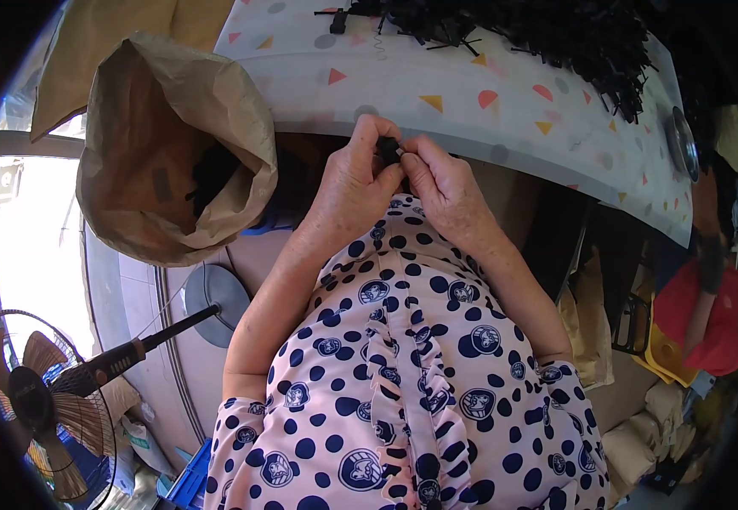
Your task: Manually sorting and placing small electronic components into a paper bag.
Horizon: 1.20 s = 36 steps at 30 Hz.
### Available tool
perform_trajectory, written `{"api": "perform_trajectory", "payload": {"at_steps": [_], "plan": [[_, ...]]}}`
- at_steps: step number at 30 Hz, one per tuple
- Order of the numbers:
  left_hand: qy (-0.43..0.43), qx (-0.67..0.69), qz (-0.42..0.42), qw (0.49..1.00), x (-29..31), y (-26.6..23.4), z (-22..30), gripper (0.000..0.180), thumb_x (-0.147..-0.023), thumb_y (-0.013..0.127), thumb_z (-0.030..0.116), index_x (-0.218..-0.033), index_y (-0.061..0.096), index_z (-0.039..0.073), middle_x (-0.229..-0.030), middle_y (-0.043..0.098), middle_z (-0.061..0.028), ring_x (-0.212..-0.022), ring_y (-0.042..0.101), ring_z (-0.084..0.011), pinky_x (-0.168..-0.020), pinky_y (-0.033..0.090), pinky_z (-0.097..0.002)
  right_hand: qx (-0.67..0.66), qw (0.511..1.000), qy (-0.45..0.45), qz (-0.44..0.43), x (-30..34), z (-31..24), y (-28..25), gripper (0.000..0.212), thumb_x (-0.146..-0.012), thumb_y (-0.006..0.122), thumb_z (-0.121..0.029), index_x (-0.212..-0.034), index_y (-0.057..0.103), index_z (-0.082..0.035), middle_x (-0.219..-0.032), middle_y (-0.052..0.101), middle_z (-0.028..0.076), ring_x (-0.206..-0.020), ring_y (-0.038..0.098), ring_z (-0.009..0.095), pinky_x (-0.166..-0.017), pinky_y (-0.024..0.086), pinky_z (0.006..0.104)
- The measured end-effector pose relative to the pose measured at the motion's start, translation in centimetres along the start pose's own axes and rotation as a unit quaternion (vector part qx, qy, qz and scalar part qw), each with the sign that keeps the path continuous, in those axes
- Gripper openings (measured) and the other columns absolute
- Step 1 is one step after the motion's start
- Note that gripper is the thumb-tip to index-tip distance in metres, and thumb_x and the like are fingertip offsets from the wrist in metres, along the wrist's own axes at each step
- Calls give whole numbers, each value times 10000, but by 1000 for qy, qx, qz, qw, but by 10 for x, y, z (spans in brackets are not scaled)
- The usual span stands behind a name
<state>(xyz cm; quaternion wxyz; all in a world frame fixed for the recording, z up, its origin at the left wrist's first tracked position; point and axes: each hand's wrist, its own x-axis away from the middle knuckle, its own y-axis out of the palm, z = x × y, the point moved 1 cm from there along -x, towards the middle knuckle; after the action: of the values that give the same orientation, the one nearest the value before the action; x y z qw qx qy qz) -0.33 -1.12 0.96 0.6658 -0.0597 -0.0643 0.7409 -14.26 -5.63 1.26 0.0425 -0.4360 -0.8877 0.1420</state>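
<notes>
Both my hands meet in front of my chest, just off the near edge of the table (403, 89). A small black piece (388, 151) is pinched between the fingers of my left hand (354, 183). My right hand (443, 183) presses thumb and forefinger together at that piece's right side, where a small pale bit shows; its exact kind is too small to tell. On the far part of the table lies a large heap of similar black pieces (547, 38), several with thin straight ends sticking out.
A large open brown paper sack (241, 93) with black pieces inside stands left of my hands. A standing fan (37, 399) is at the lower left. A round metal dish (682, 144) sits at the table's right end. Another person in red (709, 314) is at the right.
</notes>
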Motion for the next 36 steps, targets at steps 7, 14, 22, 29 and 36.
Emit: {"api": "perform_trajectory", "payload": {"at_steps": [7,14,22,29,36], "plan": [[74,-161,69,982,3,-1,5,300,-780,572,-37,-1041,452,47,-742,566,-193,-683,587,-373,-605,469,-388,27,999,-31,33,-4,5,10,134,-978,452,-102,-1035,519,-1,-753,584,100,-672,550,122,-646,475,270],[41,-70,52,995,2,-1,11,286,-816,575,-22,-1060,441,45,-817,578,-156,-650,604,-264,-585,475,-342,-24,998,-61,21,-5,0,4,165,-992,436,-136,-1052,530,-13,-738,549,32,-611,479,78,-580,427,222],[-9,337,-35,941,8,-17,24,254,-904,471,23,-1142,411,90,-929,582,-95,-697,572,-133,-573,422,-187,-321,945,56,-24,-4,12,-2,171,-981,494,-204,-1037,563,-58,-738,564,-3,-488,393,28,-423,282,160],[-104,403,-28,909,9,-13,15,369,-945,490,110,-1308,429,88,-900,586,-81,-732,564,-132,-567,415,-189,-303,952,46,-21,-7,7,-14,134,-945,558,-170,-1027,567,-64,-781,617,24,-496,439,33,-419,282,153],[-93,407,-214,883,10,-12,10,349,-979,424,99,-1326,435,78,-873,577,-50,-613,515,-63,-500,375,-150,-385,909,84,-137,-9,9,-24,221,-899,632,-197,-1031,569,-30,-777,604,13,-579,537,39,-434,300,147]]}}
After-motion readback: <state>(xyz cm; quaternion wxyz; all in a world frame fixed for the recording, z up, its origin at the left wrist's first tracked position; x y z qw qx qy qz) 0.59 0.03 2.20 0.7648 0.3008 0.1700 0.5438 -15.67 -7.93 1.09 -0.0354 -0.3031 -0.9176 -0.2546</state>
